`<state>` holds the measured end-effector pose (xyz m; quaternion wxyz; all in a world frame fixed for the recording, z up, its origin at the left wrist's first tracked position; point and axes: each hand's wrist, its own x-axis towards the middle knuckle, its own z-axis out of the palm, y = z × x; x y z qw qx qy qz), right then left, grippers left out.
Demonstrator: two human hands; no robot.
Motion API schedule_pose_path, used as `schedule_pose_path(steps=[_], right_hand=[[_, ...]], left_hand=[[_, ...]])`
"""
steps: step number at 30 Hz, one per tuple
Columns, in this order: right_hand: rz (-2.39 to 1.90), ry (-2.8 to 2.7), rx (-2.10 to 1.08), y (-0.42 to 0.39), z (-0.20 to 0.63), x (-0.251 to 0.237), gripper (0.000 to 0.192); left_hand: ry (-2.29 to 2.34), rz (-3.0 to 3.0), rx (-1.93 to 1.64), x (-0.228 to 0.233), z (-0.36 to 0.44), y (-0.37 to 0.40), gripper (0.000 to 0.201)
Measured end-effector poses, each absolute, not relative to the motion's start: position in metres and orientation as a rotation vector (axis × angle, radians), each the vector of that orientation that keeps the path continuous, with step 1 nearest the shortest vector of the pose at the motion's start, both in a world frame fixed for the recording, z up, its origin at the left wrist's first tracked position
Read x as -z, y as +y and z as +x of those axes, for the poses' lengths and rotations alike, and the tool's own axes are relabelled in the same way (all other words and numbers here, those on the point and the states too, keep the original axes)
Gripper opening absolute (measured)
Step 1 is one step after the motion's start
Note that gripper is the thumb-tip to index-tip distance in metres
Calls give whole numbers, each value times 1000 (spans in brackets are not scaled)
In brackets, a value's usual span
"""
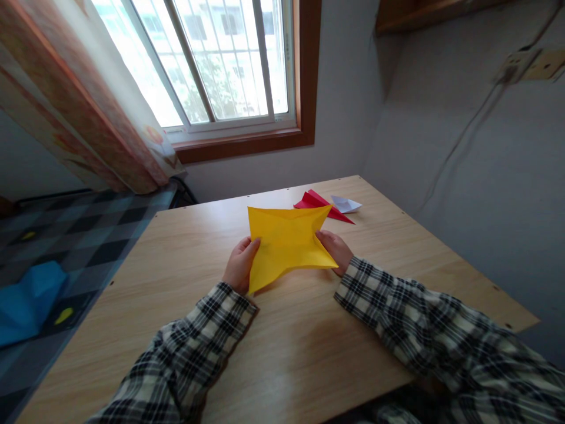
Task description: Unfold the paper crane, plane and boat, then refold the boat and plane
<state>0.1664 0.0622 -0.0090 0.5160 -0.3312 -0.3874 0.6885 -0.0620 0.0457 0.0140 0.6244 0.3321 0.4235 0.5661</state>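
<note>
A folded sheet of yellow paper (289, 241) with pointed corners is held up above the wooden table (176, 259). My left hand (241, 262) grips its left edge, thumb in front and the other fingers mostly hidden behind. On the opposite side, my right hand (336, 250) pinches the right edge between two of the corners. The paper's middle looks fairly flat, while its edges curve inward. Just behind its upper right corner lie a red paper plane (315, 201) and a small white paper boat (346, 204).
A window (220, 65) with a brown frame is beyond the table, and a patterned curtain (88, 88) hangs at the left. On a checked cloth (97, 235) lies a blue folded paper (33, 300). A cable (459, 141) runs down the right wall from a socket.
</note>
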Motion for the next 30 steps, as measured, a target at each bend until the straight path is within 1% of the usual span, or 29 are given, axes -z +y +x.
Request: schedule_pose_path(steps=[5, 8, 10, 14, 17, 20, 23, 28, 30], right_hand=[[-833, -817, -1648, 67, 168, 15, 39], [-809, -846, -1677, 68, 170, 14, 43], [-763, -896, -1705, 67, 169, 12, 52], [-780, -998, -1680, 68, 167, 11, 78], [-871, -1076, -1636, 70, 167, 16, 85], [-909, -1134, -1585, 72, 169, 23, 80], [-924, -1123, -1552, 74, 170, 30, 71], [-876, -992, -1647, 73, 168, 30, 43], [-834, -938, -1693, 71, 166, 27, 36]], left_hand=[[1003, 770, -1387, -9, -65, 49, 37], [1040, 786, -1429, -7, -66, 49, 37], [1056, 806, -1444, -6, -65, 49, 36], [1080, 849, -1448, -6, -63, 46, 36], [1090, 864, -1436, -7, -62, 45, 37], [1103, 863, -1430, -7, -62, 45, 37], [1108, 861, -1424, -8, -62, 46, 38], [1105, 845, -1437, -7, -63, 47, 35], [1107, 851, -1446, -7, -64, 48, 35]])
